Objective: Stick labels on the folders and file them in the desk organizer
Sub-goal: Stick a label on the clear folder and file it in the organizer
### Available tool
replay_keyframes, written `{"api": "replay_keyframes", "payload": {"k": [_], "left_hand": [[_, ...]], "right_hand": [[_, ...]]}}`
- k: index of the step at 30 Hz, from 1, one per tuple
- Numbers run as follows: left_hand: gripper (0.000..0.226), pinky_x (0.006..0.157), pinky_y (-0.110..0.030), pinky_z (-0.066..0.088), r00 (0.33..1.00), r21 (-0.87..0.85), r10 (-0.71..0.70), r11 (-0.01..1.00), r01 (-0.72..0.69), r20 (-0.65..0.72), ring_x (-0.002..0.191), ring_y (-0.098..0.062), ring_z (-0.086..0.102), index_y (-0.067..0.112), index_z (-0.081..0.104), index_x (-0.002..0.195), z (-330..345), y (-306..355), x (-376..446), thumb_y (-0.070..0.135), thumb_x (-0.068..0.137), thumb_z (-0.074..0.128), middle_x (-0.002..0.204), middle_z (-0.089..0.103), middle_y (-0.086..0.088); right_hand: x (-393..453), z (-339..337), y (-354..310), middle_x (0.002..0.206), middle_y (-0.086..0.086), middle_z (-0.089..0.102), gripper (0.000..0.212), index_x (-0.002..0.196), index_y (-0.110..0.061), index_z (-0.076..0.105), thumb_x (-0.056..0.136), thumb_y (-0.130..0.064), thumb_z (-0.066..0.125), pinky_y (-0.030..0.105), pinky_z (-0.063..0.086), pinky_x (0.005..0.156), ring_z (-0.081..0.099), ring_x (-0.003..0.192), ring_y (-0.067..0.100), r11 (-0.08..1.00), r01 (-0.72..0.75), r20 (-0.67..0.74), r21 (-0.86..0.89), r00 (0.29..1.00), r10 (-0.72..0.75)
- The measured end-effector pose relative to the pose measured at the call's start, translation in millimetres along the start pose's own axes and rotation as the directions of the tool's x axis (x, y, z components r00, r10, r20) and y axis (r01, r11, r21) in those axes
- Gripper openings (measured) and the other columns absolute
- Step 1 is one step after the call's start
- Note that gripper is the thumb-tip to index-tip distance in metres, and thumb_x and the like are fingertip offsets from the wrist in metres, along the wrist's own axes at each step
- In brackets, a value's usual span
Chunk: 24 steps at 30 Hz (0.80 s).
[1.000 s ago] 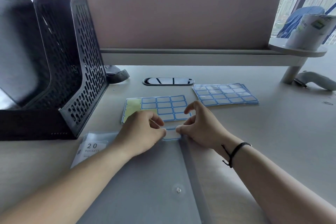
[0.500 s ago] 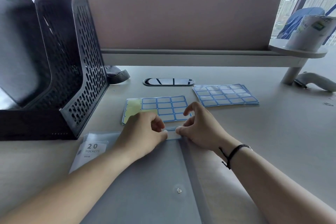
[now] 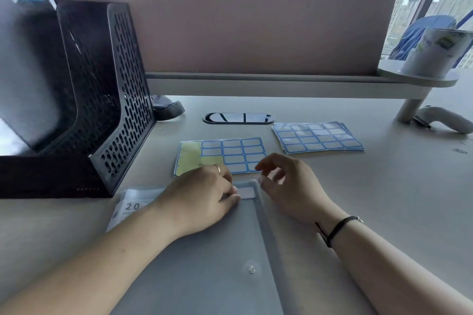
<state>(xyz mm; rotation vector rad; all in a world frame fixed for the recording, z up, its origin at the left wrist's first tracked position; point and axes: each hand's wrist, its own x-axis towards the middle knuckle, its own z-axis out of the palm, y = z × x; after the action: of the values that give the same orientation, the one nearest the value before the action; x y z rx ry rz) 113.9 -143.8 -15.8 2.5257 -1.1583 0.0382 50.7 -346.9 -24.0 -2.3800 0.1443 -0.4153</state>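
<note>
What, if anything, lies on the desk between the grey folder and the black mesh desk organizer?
Nothing visible blocks it. The grey plastic folder lies just in front of the black mesh desk organizer, with only a clear "20 pockets" sleeve flat beneath its far left corner.

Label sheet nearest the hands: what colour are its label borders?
Blue, on the label sheet, head view.

We see a grey folder (image 3: 204,263) with a silver snap, bearing a white label (image 3: 245,192). Our label sheet (image 3: 220,156) shows blue-bordered white rectangles in a grid, with pale yellow backing where some are gone. The stack of sheets (image 3: 317,137) repeats that blue grid. The desk organizer (image 3: 107,89) is black, perforated with oval slots.
</note>
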Motion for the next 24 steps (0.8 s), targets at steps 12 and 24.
{"api": "replay_keyframes", "payload": {"k": [12,24], "left_hand": [[0.028,0.085,-0.013,0.045,0.970,0.036,0.190,0.980,-0.197,0.155,0.104,-0.001,0.059,0.027,0.076,0.111,-25,-3,-8,0.026,0.094,0.054,0.116,0.070,0.020],[0.043,0.093,-0.019,0.040,0.976,0.180,0.105,0.974,-0.140,0.192,0.133,0.006,0.039,0.050,0.056,0.135,-31,1,-15,0.035,0.096,0.045,0.140,0.047,0.039]], "right_hand": [[-17,2,-8,0.124,-0.039,0.058,0.053,0.122,-0.057,0.061,0.083,-0.042,0.029,0.024,0.030,0.090,0.051,0.119,0.005,0.852,0.380,0.314,-0.359,0.909,-0.273],[-24,-4,10,0.118,-0.030,0.066,0.041,0.113,-0.041,0.072,0.085,-0.036,0.042,0.038,0.049,0.093,0.063,0.111,0.007,0.843,0.424,0.197,-0.331,0.905,-0.378]]}}
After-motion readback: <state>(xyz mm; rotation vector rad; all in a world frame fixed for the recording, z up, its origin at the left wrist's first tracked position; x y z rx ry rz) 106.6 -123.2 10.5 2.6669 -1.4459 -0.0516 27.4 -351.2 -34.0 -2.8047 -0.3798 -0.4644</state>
